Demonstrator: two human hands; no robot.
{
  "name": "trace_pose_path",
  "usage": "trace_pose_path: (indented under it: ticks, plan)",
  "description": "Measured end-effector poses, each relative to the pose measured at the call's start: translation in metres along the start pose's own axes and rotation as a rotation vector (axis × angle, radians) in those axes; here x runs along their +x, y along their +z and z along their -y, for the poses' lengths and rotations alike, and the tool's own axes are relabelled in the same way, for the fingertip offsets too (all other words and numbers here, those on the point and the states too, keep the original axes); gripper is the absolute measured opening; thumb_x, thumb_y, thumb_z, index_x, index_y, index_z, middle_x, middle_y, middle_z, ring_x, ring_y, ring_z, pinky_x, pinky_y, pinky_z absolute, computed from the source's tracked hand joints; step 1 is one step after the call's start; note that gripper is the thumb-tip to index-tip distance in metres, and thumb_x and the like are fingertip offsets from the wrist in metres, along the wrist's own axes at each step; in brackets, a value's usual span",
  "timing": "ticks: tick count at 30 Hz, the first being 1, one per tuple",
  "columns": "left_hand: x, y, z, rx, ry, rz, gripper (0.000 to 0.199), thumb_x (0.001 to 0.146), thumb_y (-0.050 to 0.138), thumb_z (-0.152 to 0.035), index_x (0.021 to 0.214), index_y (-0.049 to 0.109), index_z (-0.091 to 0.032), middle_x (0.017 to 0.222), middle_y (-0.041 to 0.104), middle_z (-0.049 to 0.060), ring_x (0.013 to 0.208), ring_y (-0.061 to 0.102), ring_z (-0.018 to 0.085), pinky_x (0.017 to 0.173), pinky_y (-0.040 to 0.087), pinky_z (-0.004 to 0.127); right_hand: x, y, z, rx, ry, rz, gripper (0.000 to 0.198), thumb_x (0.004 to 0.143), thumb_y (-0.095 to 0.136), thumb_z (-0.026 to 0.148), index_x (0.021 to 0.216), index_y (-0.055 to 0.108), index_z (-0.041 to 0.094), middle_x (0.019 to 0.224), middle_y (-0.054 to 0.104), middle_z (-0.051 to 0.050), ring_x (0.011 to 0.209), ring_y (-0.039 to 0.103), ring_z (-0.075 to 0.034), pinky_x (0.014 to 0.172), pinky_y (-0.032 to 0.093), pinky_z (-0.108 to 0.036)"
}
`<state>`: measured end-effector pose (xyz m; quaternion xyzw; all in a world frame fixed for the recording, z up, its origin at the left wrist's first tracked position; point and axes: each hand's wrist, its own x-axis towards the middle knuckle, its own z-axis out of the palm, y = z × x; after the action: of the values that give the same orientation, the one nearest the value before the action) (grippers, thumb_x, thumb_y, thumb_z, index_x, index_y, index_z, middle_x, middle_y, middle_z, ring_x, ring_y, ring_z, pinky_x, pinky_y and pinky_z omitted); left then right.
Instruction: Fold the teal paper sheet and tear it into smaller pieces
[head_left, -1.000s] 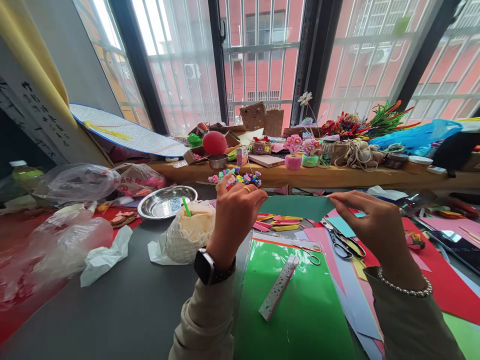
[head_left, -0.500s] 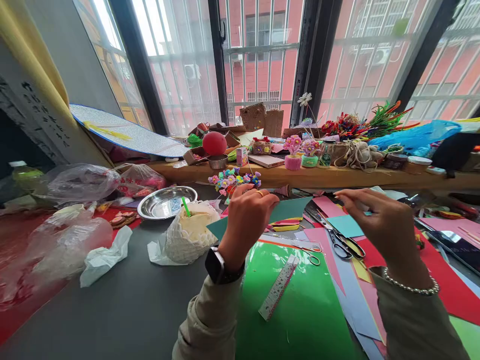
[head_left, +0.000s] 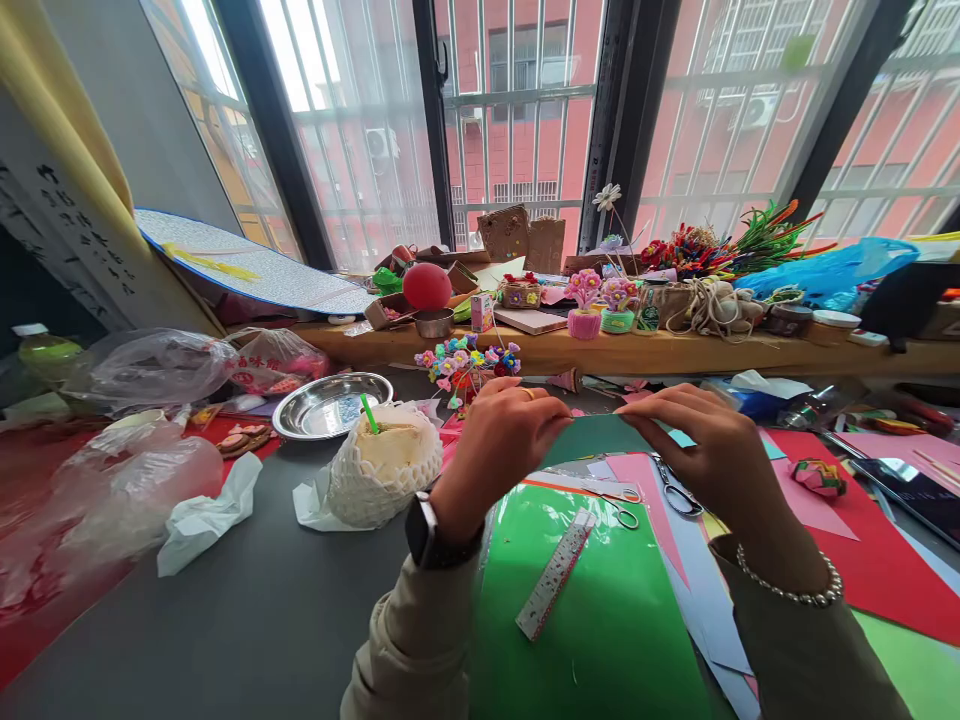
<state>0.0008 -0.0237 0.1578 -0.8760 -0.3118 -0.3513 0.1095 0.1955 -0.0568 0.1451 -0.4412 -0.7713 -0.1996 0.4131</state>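
Note:
A dark green sheet of paper (head_left: pixel 592 438) is held up between my two hands above the table. My left hand (head_left: pixel 508 432) pinches its left part between thumb and fingers, with a ring on one finger and a watch at the wrist. My right hand (head_left: pixel 694 445) pinches its upper right edge; a beaded bracelet circles that wrist. Below them lies a shiny green sheet (head_left: pixel 600 600) with a patterned ruler (head_left: pixel 556 575) on it. Small scissors (head_left: pixel 624 514) rest at its far edge. Black-handled scissors (head_left: pixel 680 495) lie partly hidden behind my right hand.
Left of my arms stand a coconut with a green straw (head_left: pixel 390 455) in a foam net and a steel plate (head_left: pixel 330 428). Plastic bags (head_left: pixel 161 470) and a crumpled tissue (head_left: pixel 210 510) lie farther left. At right are red paper (head_left: pixel 900 575) and a phone (head_left: pixel 911 490). Craft flowers (head_left: pixel 585 300) line the sill.
My right hand has moved left and now grips the green paper's edge. The paper has turned and shows less on the left. My left hand keeps its hold.

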Motion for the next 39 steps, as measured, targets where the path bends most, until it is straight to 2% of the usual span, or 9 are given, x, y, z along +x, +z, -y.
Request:
trace_pose_path:
  ticks: [3,7,10,14,21,31,39]
  plan:
    - [-0.003,-0.008,0.011,-0.015,-0.030,0.037,0.012,0.076,0.053,-0.027,0.073,0.062,-0.020,0.071,0.065,-0.001,0.069,0.057,0.014,0.068,0.039,0.026,-0.002,-0.005,-0.006,-0.012,0.035,0.004,0.013,0.078,0.051,0.023,0.075,0.062,0.019,0.073,0.065,-0.004,0.069,0.057,-0.017,0.068,0.042,-0.031]
    - [-0.003,-0.006,0.011,0.020,-0.022,0.036,0.012,0.076,0.053,-0.024,0.074,0.063,-0.019,0.070,0.064,0.000,0.069,0.056,0.014,0.067,0.039,0.026,-0.003,-0.007,-0.010,-0.030,0.057,0.037,0.013,0.077,0.050,0.025,0.076,0.062,0.019,0.074,0.065,-0.004,0.072,0.057,-0.018,0.068,0.042,-0.031]
    - [0.000,0.000,0.004,0.053,0.011,0.023,0.014,0.078,0.051,-0.026,0.074,0.063,-0.020,0.070,0.064,0.000,0.071,0.056,0.015,0.071,0.039,0.027,-0.003,-0.004,-0.006,-0.053,0.036,0.069,0.012,0.076,0.052,0.025,0.076,0.062,0.020,0.073,0.065,-0.003,0.073,0.056,-0.019,0.071,0.040,-0.033]
    - [0.003,0.008,-0.008,0.049,0.077,0.076,0.016,0.081,0.046,-0.024,0.078,0.062,-0.020,0.070,0.063,-0.002,0.067,0.055,0.012,0.081,0.036,0.030,-0.001,0.003,0.003,-0.033,-0.010,0.098,0.011,0.076,0.053,0.024,0.076,0.062,0.018,0.071,0.065,-0.003,0.072,0.056,-0.019,0.071,0.038,-0.034]
    - [0.005,0.012,-0.016,0.116,0.099,0.127,0.017,0.081,0.044,-0.019,0.079,0.061,-0.020,0.068,0.061,-0.001,0.066,0.055,0.012,0.081,0.035,0.031,0.000,0.008,0.007,0.008,-0.024,0.153,0.011,0.076,0.051,0.021,0.075,0.061,0.018,0.072,0.064,-0.003,0.072,0.056,-0.019,0.070,0.038,-0.033]
    - [-0.001,0.003,0.002,0.156,-0.038,0.040,0.015,0.079,0.049,-0.026,0.072,0.062,-0.021,0.071,0.063,-0.001,0.068,0.056,0.013,0.060,0.037,0.022,-0.002,-0.001,-0.016,-0.003,0.075,0.173,0.012,0.076,0.051,0.023,0.075,0.063,0.020,0.074,0.066,-0.002,0.069,0.059,-0.017,0.066,0.040,-0.030]
    - [-0.006,-0.010,0.015,0.178,-0.150,0.042,0.014,0.079,0.048,-0.026,0.077,0.062,-0.022,0.076,0.065,-0.003,0.070,0.059,0.013,0.057,0.038,0.022,-0.014,-0.005,-0.046,-0.064,0.204,0.120,0.017,0.075,0.050,0.031,0.074,0.063,0.020,0.075,0.066,-0.003,0.071,0.059,-0.020,0.064,0.044,-0.033]
